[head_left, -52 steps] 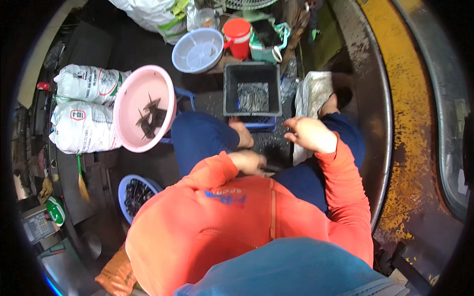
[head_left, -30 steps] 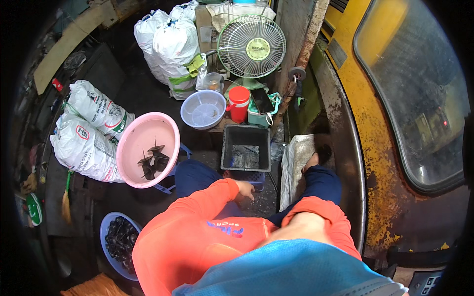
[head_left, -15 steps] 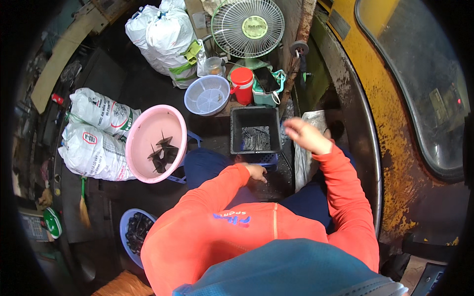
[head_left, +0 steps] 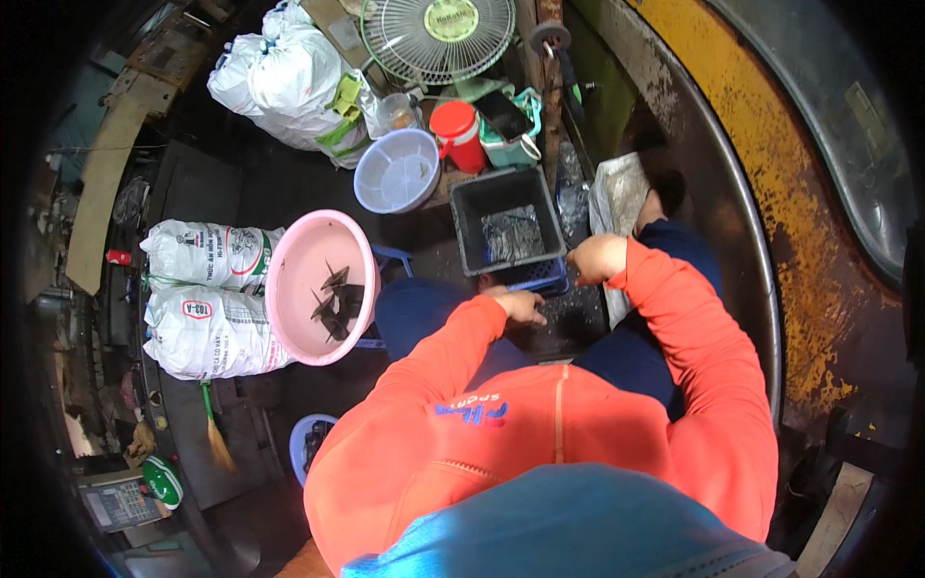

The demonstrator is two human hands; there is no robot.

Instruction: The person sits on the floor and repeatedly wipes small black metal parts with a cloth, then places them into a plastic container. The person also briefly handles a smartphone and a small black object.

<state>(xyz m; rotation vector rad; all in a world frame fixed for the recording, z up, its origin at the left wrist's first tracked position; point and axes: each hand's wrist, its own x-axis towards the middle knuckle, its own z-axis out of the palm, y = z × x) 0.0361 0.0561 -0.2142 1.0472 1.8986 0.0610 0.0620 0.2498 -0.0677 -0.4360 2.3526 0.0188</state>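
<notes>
In front of me a black plastic bin (head_left: 464,226) holds dark, thin strips (head_left: 514,234) and rests on a blue plastic crate (head_left: 542,279). My left hand (head_left: 520,305) is low in front of the crate, back upward, fingers curled; whatever they grip, if anything, is hidden. Beside the bin's near right corner is my right hand (head_left: 598,258), its fingers drawn together and pointing down and inward. Anything in them is too small to make out. On my left, a pink basin (head_left: 306,275) contains several dark, pointed pieces (head_left: 337,306).
Beyond the bin stand a blue-violet basin (head_left: 395,173), a red jug (head_left: 458,135), a green basket (head_left: 511,144) with a phone on it, and a fan (head_left: 438,39). White sacks (head_left: 217,328) lie at left. A yellow machine wall (head_left: 771,193) curves along the right.
My right hand has come down and inward, from raised beside the bin to its near right corner, fingers now drawn together. The view has shifted; my left hand stays by the crate.
</notes>
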